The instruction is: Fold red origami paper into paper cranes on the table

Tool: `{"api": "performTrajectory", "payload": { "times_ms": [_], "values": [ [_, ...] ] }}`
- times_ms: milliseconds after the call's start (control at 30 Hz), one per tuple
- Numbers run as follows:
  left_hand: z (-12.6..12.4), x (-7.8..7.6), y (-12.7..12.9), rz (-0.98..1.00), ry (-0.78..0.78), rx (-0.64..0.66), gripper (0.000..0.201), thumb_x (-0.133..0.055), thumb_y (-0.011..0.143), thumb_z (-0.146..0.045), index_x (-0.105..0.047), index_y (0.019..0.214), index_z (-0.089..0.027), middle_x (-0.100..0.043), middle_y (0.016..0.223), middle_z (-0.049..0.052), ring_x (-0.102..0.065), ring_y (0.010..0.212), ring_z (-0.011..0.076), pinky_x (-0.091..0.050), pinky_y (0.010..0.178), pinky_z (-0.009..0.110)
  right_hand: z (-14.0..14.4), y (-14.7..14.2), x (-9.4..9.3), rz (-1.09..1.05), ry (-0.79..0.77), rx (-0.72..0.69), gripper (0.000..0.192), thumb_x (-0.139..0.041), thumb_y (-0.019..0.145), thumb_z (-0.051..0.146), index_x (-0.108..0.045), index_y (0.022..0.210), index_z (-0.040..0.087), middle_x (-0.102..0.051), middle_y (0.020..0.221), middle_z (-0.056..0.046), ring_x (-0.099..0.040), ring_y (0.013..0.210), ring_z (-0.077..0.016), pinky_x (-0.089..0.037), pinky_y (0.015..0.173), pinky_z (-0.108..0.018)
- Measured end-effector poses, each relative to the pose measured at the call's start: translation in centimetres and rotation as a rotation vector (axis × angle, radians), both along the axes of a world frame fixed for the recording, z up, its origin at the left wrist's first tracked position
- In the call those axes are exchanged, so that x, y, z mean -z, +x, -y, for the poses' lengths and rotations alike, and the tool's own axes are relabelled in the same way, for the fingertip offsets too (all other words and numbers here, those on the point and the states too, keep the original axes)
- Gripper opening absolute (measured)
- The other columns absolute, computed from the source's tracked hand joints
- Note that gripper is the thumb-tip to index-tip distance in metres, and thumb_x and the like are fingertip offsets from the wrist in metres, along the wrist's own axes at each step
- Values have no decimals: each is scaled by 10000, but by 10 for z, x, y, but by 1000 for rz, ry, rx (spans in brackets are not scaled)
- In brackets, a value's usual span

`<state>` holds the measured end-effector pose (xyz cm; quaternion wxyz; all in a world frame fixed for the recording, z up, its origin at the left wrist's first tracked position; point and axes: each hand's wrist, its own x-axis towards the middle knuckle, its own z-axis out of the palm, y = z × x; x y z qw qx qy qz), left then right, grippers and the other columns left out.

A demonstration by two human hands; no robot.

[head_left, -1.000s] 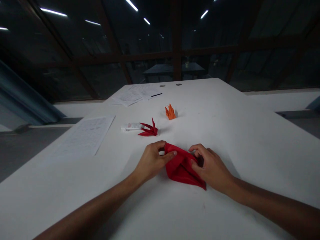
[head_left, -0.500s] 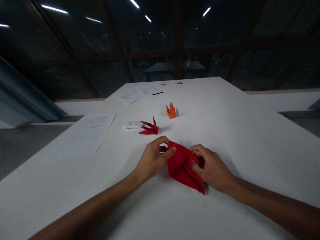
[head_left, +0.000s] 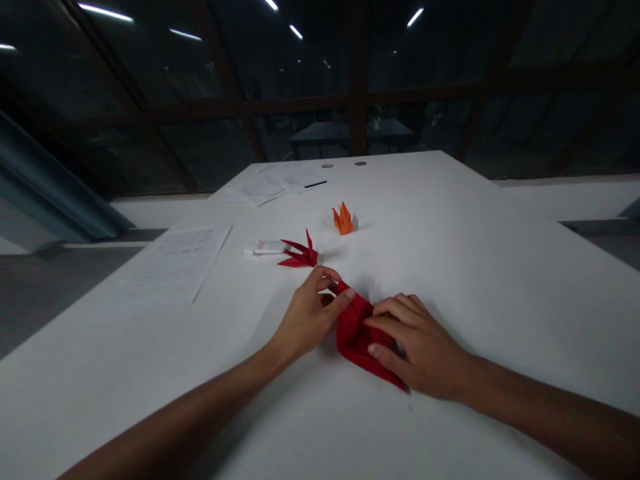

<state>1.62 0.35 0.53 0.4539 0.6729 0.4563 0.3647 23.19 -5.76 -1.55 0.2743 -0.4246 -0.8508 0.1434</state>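
A partly folded sheet of red paper (head_left: 356,333) lies on the white table (head_left: 475,267) in front of me. My left hand (head_left: 307,317) pinches its upper left corner between thumb and fingers. My right hand (head_left: 417,347) lies flat over the paper's right half, pressing it down and hiding that part. Only the left flap and the lower pointed tip of the red paper show.
A finished red folded figure (head_left: 299,254) and an orange one (head_left: 343,219) stand farther back. A small white tube (head_left: 265,247) lies left of the red figure. Printed sheets (head_left: 173,262) lie at the left, more papers (head_left: 280,183) at the far end.
My right hand has slid leftward over the red paper and flattened onto it. The paper's raised flap has been pushed down. My left hand keeps its pinch on the corner.
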Motion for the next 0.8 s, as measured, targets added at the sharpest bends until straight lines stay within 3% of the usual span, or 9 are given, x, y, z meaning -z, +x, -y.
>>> {"api": "performTrajectory", "payload": {
  "times_ms": [100, 267, 400, 533, 700, 800],
  "values": [
    [-2, 7, -1, 42, -44, 4, 303, -657, 899, -349, -464, 1099, -227, -631, 826, -28, -598, 579, 105, -436, 503, 195, 2, 0, -2, 38, 0, -25, 302, -631, 960, 328, -699, 1230, 212, -699, 1132, -88, -564, 1083, -273, -404, 993, -489],
    [-3, 12, -6, -2, 43, 62, 299, -582, 964, -397, -490, 1192, -226, -651, 847, -5, -581, 611, 115, -407, 534, 213, 2, 0, -4, 58, -18, -33, 268, -566, 1005, 366, -709, 1172, 213, -713, 1116, -72, -571, 1076, -267, -378, 1005, -496],
    [-3, 12, -11, -15, 49, 141, 297, -519, 1005, -420, -496, 1226, -222, -641, 847, -2, -587, 691, 138, -434, 617, 241, 3, -1, -2, 81, 5, -34, 332, -645, 949, 444, -700, 1163, 196, -713, 1114, -75, -569, 1080, -276, -368, 1029, -496],
    [-7, 13, -17, -21, 78, 225, 344, -457, 1035, -413, -509, 1312, -216, -586, 843, -9, -555, 752, 145, -450, 709, 265, 4, -2, 3, 112, 57, -45, 316, -702, 896, 376, -702, 1156, 197, -702, 1136, -85, -570, 1093, -290, -382, 1028, -503],
    [-15, 13, -26, -24, 50, 402, 462, -493, 1007, -289, -458, 1467, -269, -594, 1078, 52, -580, 880, 167, -489, 812, 303, 5, -1, 5, 122, 63, -49, 290, -673, 907, 328, -700, 1173, 216, -694, 1150, -91, -577, 1090, -296, -420, 996, -504],
    [-16, 9, -29, -74, 141, 509, 531, -594, 929, -218, -501, 1447, -291, -551, 1197, 78, -579, 893, 169, -503, 797, 306, 6, -1, 5, 144, 46, -41, 277, -644, 930, 347, -701, 1168, 216, -689, 1146, -88, -576, 1084, -292, -429, 985, -496]
  ]
}}
